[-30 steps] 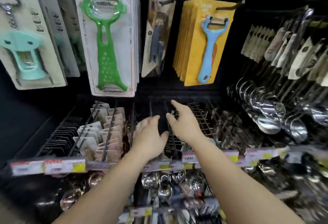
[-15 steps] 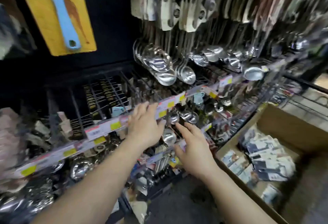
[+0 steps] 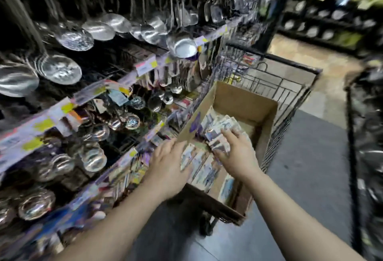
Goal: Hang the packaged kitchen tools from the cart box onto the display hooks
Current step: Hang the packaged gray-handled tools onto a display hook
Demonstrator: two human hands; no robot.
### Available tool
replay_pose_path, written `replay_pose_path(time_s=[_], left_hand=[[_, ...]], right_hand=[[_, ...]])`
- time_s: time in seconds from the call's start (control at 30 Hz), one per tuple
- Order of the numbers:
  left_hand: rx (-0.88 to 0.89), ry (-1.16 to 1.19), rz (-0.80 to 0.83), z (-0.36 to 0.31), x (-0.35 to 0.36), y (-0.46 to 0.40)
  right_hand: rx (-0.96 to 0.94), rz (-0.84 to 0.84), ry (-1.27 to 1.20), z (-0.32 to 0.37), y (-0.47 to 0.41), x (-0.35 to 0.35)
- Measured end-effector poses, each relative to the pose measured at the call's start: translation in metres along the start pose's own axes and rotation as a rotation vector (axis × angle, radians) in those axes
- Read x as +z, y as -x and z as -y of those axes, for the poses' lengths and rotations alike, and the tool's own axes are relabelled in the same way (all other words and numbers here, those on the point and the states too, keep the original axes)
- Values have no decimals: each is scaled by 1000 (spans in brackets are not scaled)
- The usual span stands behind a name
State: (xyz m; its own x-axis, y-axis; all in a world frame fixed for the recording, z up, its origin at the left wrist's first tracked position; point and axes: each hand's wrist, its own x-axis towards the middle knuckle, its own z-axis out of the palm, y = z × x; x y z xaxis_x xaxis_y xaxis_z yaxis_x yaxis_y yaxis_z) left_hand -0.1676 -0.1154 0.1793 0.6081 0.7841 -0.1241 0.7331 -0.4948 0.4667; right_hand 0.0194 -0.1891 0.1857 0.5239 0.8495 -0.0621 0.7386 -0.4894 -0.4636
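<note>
Packaged tools point(image 3: 207, 169) fill the cardboard box point(image 3: 246, 103) in a wire cart point(image 3: 290, 86).

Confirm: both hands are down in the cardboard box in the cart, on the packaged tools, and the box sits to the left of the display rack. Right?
Not quite. In the head view the cardboard box sits in the cart to the right of the display rack, not the left. The rest holds: left hand and right hand are on the packaged tools.

Dim store light glints on the hanging shiny steel ladles point(image 3: 182, 46); motion blur smears everything, and wide-angle distortion bends the edges.
</note>
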Motion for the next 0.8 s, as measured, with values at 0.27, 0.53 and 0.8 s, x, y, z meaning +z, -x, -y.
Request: replay_pose_path(time_s=[0.27,0.53,0.8], left_hand=[[26,-5,108,0,32,-89],[62,-56,294,18,80,-212],[85,-94,438,20,147,-264]], right_hand=[[218,31,-43,-62,-34,28],[461,133,-120,-87,-49,91],[703,171,-232,-123,-67,152]])
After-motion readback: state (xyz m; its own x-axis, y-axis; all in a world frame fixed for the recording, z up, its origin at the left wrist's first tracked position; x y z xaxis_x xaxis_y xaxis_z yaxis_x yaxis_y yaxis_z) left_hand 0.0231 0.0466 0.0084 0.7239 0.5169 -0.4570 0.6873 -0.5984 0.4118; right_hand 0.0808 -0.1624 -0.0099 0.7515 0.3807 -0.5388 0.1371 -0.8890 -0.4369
